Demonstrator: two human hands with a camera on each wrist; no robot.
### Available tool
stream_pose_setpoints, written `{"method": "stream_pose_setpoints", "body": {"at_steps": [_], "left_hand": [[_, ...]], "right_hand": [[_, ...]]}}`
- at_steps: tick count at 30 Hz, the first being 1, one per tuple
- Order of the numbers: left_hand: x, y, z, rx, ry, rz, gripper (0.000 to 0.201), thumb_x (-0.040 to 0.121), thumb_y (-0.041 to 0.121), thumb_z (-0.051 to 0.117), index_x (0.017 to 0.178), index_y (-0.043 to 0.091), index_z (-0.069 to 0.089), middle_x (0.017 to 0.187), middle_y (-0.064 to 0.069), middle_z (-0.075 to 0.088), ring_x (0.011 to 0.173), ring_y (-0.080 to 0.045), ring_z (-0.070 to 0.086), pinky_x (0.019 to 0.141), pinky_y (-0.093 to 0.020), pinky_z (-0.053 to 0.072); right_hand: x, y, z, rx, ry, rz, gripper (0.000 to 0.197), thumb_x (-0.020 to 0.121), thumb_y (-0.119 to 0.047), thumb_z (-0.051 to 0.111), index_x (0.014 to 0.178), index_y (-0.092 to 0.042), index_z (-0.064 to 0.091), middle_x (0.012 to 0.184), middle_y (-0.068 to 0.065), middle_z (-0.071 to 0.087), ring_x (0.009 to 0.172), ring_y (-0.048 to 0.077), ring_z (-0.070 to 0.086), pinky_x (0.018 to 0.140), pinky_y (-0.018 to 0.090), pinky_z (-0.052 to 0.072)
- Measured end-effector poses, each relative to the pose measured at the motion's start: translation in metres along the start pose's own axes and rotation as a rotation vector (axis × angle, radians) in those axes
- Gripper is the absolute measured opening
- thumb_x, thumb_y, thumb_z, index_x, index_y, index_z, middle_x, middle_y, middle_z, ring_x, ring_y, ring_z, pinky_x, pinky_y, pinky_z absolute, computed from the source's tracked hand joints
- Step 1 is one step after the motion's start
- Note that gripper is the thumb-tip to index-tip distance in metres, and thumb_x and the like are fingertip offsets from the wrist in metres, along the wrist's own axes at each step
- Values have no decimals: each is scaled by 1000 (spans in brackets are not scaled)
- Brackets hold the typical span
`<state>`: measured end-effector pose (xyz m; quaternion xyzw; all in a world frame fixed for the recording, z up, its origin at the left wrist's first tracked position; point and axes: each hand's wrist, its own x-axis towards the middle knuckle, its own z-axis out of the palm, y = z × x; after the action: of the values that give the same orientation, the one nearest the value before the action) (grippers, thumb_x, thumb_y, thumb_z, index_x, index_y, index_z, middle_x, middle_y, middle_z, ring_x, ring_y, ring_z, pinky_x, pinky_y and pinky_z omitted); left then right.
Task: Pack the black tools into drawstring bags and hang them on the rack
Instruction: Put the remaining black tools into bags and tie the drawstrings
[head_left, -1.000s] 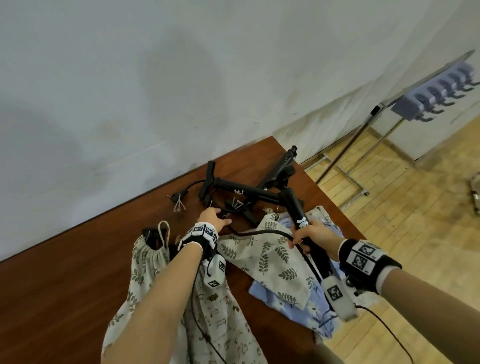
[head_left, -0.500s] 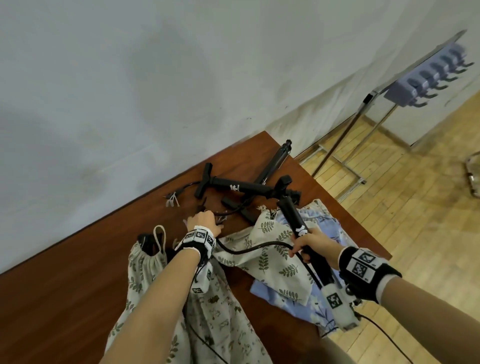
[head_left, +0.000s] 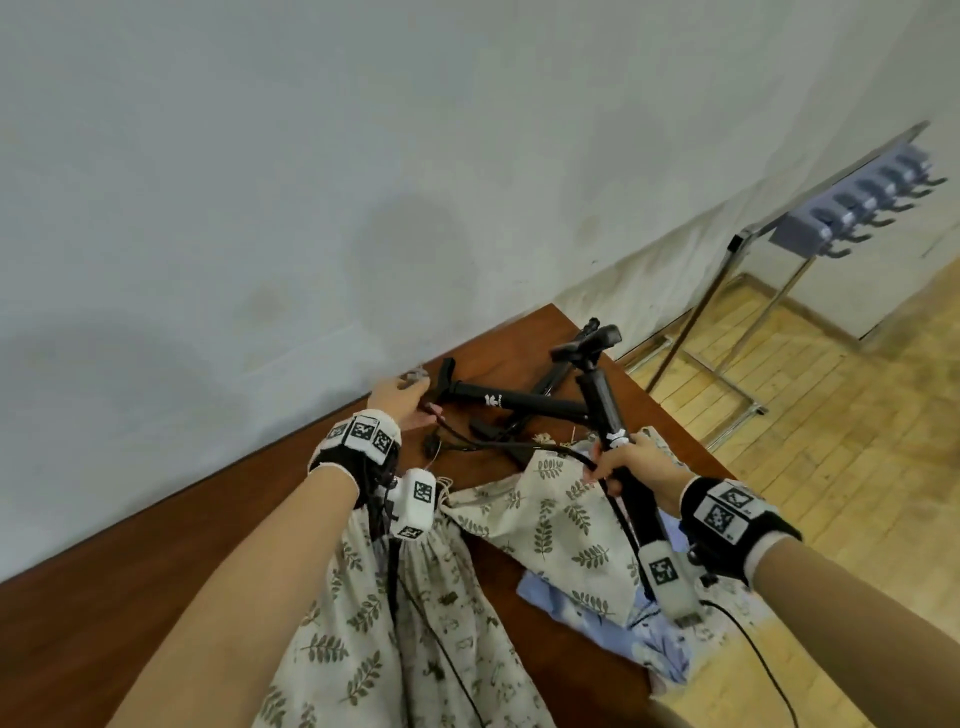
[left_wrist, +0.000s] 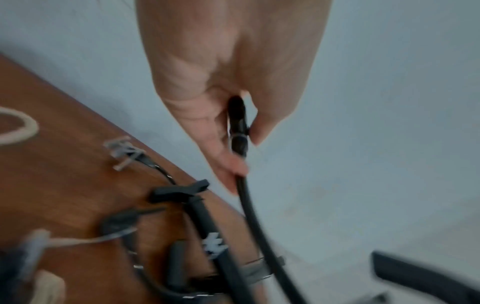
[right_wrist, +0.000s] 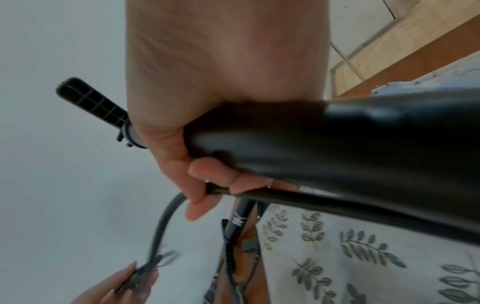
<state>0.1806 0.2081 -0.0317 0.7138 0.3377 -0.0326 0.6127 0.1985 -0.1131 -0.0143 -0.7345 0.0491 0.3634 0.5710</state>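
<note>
Two things moved in the last second. The left hand (head_left: 397, 402) was sitting mid-frame over the tangle of parts. Now it's slid up and left to the far edge of the table (head_left: 156, 561), right by the wall (head_left: 311, 182), dragging the end of the hose (left_wrist: 249, 205) out with it. Meanwhile the hand pump (head_left: 602, 400) in the right hand (head_left: 626, 465) has tipped up. Its T-handle (head_left: 587, 344) used to be down among the other gear and now pokes up just right of centre, clear of the second pump (head_left: 519, 400) lying flat on the wood behind it.

My read: the hose is getting pulled free and straightened so it's not looped in with the loose bits. That's probably to tidy it against the barrel (right_wrist: 337, 144) before the pump goes into one of the leaf-print drawstring bags (head_left: 561, 519). Not bagged yet though.

Pose-wise, the left arm is stretched forward, thumb and fingertips pinching the black connector (left_wrist: 237, 123) at the hose's end, with the hose trailing off toward the bottom of the wrist view. The right arm comes in from the lower right, fingers (right_wrist: 207, 170) wrapped tight round the barrel with another stretch of hose trapped under them. The pump itself is off the table, slanting over the bag right of centre.
</note>
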Motion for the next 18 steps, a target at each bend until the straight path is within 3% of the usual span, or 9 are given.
{"method": "stream_pose_setpoints", "body": {"at_steps": [2,4,5,7,10,12,14,18], "left_hand": [[-23,34,0,-375,-6,-15,19,96,21,55,95,2,49,91,-22,67,53,-19,68,51,-26,57],[-43,66,5,-591,-156,-15,26,95,22,55,106,1,45,82,-23,70,63,-25,71,64,-29,60],[-52,81,10,-587,-228,-1,27,95,21,55,109,0,46,80,-22,71,69,-27,72,69,-30,60],[-73,106,25,-388,-294,49,23,95,20,56,103,-1,55,76,-15,72,71,-24,71,65,-27,59],[-103,127,54,-48,-265,99,42,97,36,49,81,-1,64,55,-7,66,49,-14,64,47,-20,51],[-117,129,70,40,-369,66,59,99,48,37,80,1,67,66,-10,69,59,-18,66,59,-25,54],[-127,126,82,-45,-521,34,62,100,51,28,81,6,67,79,-11,71,75,-23,68,77,-32,54],[-141,142,90,-400,-598,157,34,102,21,37,108,-2,61,93,-14,65,75,-23,65,71,-33,57]], "right_hand": [[-9,-14,0,90,-79,-79,20,72,11,61,69,-6,52,71,17,61,44,17,41,45,24,39],[-16,-33,0,188,-158,-156,21,73,10,60,71,-8,50,76,17,60,44,16,40,45,23,38],[-18,-44,1,236,-186,-180,22,73,9,60,72,-9,48,77,16,61,43,15,40,45,23,40],[-25,-65,3,338,-241,-209,26,71,8,60,72,-13,44,77,13,61,42,13,40,45,23,42],[-38,-89,5,443,-292,-263,28,77,11,54,67,-15,48,78,7,60,43,11,39,44,22,41],[-47,-98,5,457,-322,-312,27,75,8,57,63,-15,52,77,4,59,45,10,39,46,22,40],[-55,-103,4,464,-359,-330,24,78,7,56,68,-14,50,72,2,57,46,9,40,47,22,40],[-63,-100,4,418,-389,-335,11,81,4,55,85,-5,58,72,1,55,49,8,41,51,21,42]]}}
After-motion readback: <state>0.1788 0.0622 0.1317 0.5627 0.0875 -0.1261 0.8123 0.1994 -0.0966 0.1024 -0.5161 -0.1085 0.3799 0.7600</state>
